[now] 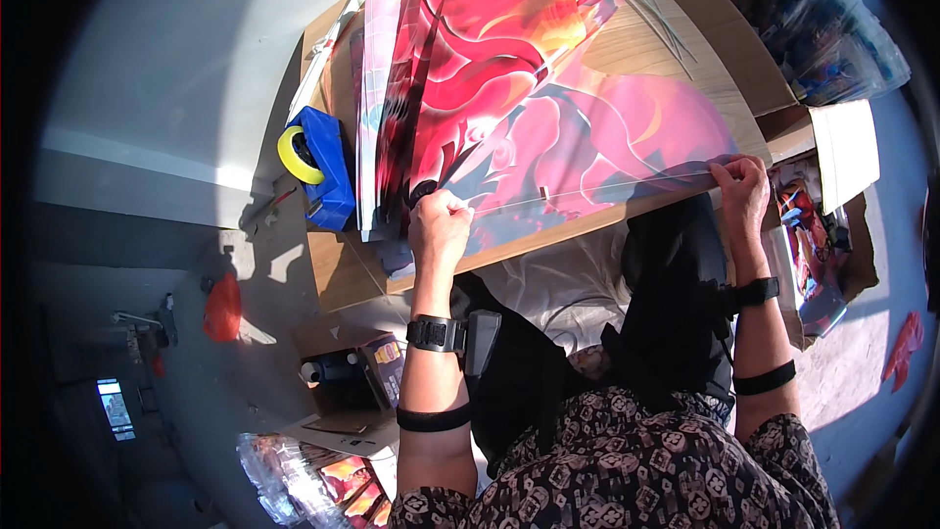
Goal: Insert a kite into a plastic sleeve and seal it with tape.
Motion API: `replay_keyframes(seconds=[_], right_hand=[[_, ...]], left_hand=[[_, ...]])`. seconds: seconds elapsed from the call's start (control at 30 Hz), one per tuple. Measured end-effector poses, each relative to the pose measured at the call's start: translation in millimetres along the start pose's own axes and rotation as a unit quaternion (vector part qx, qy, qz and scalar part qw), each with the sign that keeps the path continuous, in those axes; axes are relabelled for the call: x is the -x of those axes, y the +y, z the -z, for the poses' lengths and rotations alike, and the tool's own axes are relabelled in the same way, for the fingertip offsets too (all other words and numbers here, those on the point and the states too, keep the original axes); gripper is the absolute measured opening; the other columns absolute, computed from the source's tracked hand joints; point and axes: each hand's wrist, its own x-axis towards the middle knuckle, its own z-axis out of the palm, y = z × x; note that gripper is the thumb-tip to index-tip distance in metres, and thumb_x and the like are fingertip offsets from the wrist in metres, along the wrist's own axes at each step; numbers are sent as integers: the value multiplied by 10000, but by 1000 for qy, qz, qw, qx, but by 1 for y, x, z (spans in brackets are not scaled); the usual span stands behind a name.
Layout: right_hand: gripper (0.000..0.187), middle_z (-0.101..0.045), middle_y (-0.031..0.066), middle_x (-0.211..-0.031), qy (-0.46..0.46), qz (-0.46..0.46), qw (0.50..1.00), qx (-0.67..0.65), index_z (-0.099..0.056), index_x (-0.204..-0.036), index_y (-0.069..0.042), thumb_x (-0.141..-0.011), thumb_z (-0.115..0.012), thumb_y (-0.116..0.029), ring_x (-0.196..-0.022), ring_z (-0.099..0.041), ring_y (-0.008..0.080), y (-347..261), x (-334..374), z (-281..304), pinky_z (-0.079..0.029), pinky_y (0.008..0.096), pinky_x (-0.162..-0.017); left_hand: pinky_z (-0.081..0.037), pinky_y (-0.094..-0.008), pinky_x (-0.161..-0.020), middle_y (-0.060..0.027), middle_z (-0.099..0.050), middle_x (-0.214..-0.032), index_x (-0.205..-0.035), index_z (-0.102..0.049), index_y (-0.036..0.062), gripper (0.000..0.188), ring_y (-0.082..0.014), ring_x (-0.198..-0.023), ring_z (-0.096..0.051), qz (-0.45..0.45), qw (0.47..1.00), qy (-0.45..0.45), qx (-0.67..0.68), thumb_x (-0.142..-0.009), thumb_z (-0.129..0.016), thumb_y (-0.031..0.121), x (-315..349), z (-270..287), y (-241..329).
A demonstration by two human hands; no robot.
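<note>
Along the near side of the bench [636,49], a printed sheet [627,127] in pink and grey lies flat, with a thin strip [607,190] running along its near edge between the two hands. The left hand [440,228] is clenched at the strip's left end and seems to be pinching it; a dark round thing [423,193] shows just beyond its knuckles, too unclear to name. The right hand [744,191] pinches the sheet's right corner between thumb and fingers; whether it has the strip's end too, I cannot tell.

To do this well, I'd keep the pull even from both ends, so the strip lies straight and the edge stays free of puckers. Tugging harder at one corner would probably skew the print. The red sheets [499,49] overlap the left part, so they could drag; the blue tape dispenser [333,171] stands well aside.
</note>
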Motion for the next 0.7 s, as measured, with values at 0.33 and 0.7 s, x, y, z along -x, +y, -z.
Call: replay_keyframes(seconds=[0.33,0.7], right_hand=[[248,-623,88,-947,-28,-3,1000,5,-611,-669,5,-685,-761,-192,-889,-601,265,4,-8,2,-463,350,-783],[234,-627,91,-937,-30,10,1000,2,-610,-672,13,-691,-755,-170,-867,-607,258,9,-11,2,-467,339,-770]], left_hand=[[-519,-402,-661,-130,-678,-734,-717,-681,72,94,-322,-737,-673,-5,1000,-20,7,-702,-734,148,-9,-2,-14],[-517,-388,-656,-103,-686,-728,-686,-680,82,88,-296,-731,-676,8,999,-40,3,-690,-739,147,-7,3,-1]])
